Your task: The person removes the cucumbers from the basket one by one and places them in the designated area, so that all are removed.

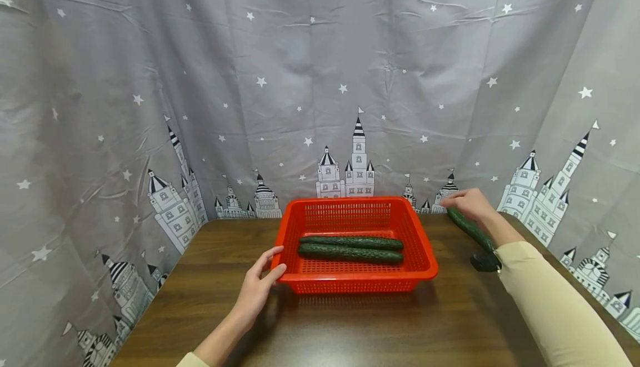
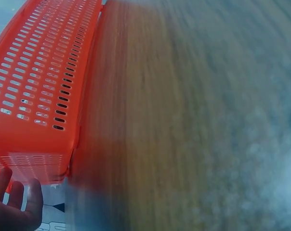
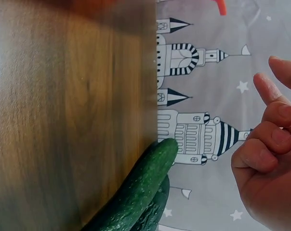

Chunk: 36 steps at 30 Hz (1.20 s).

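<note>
A red plastic basket [image 1: 357,285] with slotted walls stands on the table, two dark green cucumbers [image 1: 350,252] lying side by side on its floor. My left hand [image 1: 257,286] rests at the basket's left rim near the front corner, its fingers extended and spread. In the left wrist view those fingers [image 2: 33,195] appear beside the slotted wall. To the right of the basket, my right hand [image 1: 472,205] is above a cucumber [image 1: 467,225]. The right wrist view shows two cucumbers [image 3: 145,185] on the table there, with the right hand [image 3: 271,139] apart from them, loosely curled around nothing.
The brown wooden table [image 1: 340,328] reaches back to a grey curtain [image 1: 340,50] printed with stars and castles. This curtain also hangs along the left and right sides. A black wrist camera [image 1: 484,262] sits at the right cuff.
</note>
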{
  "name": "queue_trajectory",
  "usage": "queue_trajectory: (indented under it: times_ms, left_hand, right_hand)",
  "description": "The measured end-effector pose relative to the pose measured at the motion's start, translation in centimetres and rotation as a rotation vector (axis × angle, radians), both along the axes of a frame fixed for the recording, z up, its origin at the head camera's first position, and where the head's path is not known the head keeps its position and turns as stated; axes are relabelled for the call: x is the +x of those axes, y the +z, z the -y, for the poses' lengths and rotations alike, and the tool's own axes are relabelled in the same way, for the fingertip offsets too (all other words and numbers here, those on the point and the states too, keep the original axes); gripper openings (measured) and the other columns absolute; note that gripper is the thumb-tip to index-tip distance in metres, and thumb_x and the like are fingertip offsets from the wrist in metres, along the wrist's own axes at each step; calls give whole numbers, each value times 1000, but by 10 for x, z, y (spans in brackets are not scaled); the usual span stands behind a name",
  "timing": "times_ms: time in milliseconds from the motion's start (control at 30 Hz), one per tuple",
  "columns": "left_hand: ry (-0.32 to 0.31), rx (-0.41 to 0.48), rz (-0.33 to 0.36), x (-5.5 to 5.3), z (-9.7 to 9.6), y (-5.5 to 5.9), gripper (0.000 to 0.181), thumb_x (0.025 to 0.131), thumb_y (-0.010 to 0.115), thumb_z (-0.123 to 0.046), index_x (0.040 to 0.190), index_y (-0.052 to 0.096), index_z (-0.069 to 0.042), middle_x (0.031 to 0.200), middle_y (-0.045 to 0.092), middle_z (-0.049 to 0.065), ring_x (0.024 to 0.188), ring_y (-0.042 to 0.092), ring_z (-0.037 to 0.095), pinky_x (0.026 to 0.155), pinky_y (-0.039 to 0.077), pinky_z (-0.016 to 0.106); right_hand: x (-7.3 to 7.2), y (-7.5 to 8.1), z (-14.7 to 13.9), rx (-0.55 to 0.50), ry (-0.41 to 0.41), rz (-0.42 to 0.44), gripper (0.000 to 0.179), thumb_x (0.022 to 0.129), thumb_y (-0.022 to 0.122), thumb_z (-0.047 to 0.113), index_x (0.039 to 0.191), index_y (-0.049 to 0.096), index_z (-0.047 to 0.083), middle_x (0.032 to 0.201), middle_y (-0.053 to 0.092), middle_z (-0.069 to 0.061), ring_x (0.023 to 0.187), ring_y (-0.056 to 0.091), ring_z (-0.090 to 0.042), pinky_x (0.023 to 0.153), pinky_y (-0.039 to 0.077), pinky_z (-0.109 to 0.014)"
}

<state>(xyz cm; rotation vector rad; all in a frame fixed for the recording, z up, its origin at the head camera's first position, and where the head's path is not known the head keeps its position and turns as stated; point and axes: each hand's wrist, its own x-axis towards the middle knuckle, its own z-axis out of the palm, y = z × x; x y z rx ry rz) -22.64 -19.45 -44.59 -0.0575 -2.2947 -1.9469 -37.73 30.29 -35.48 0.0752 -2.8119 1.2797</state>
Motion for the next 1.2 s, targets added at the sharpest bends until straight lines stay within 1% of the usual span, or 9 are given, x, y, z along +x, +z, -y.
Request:
queue_trajectory:
  times_ms: [67,200,300,400,467,533,833,1067,1200]
  left_hand:
    - [-8,-3,-4,0,1,0,46,98,65,-24,143,54,-18,137,57,15,114,56,25,87,53,31]
    - [-16,-4,-7,1,2,-1,47,98,65,-25,144,54,-18,138,57,14,117,54,27,88,53,34]
    - [-14,-7,-7,1,2,-1,47,99,64,-26,144,54,-18,138,56,14,118,54,26,87,53,33]
    - [-8,-8,-2,2,3,-1,47,99,63,-25,144,53,-17,139,56,14,118,54,25,88,53,33]
    - [-6,-8,2,2,3,0,47,100,63,-25,144,53,-16,140,55,14,118,54,26,88,53,33]
    - [-7,-7,6,3,3,0,46,100,62,-25,144,53,-16,140,55,14,119,54,26,88,53,33]
    - [-13,-4,3,2,2,-1,45,100,61,-23,144,53,-17,139,56,14,115,53,25,89,52,36]
    - [-6,3,6,2,0,0,43,100,62,-21,142,54,-18,137,57,15,113,55,25,90,52,37]
    - [-11,7,8,2,-1,1,44,100,63,-23,142,55,-18,138,57,14,114,55,26,91,52,38]
  right_hand:
    - [0,2,2,7,7,1,48,88,76,37,116,73,-2,84,62,3,68,45,-9,63,41,-25]
    - [0,5,8,15,20,18,53,89,75,39,121,70,-2,114,65,-16,87,53,-22,75,43,-30]
    - [-2,7,13,1,30,39,57,89,74,40,126,67,-3,129,61,-22,101,53,-27,83,44,-32]
    - [-7,9,20,-49,53,65,56,89,75,38,127,67,-3,93,68,-9,77,54,-17,70,44,-28]
    - [-9,11,26,-105,78,97,54,89,75,35,126,66,-4,66,55,4,56,43,-11,56,40,-26]
    - [-11,14,32,-155,99,131,52,89,75,32,126,66,-4,53,34,12,46,28,-8,49,33,-26]
    - [-23,18,57,-189,147,158,46,91,73,29,125,67,-2,48,34,13,44,28,-7,47,30,-26]
    - [-31,16,79,-211,191,188,48,93,72,26,130,65,-3,53,46,10,46,31,-8,49,31,-26]
    - [-33,15,91,-224,226,208,48,93,72,25,132,63,-3,52,45,9,44,28,-9,49,31,-27]
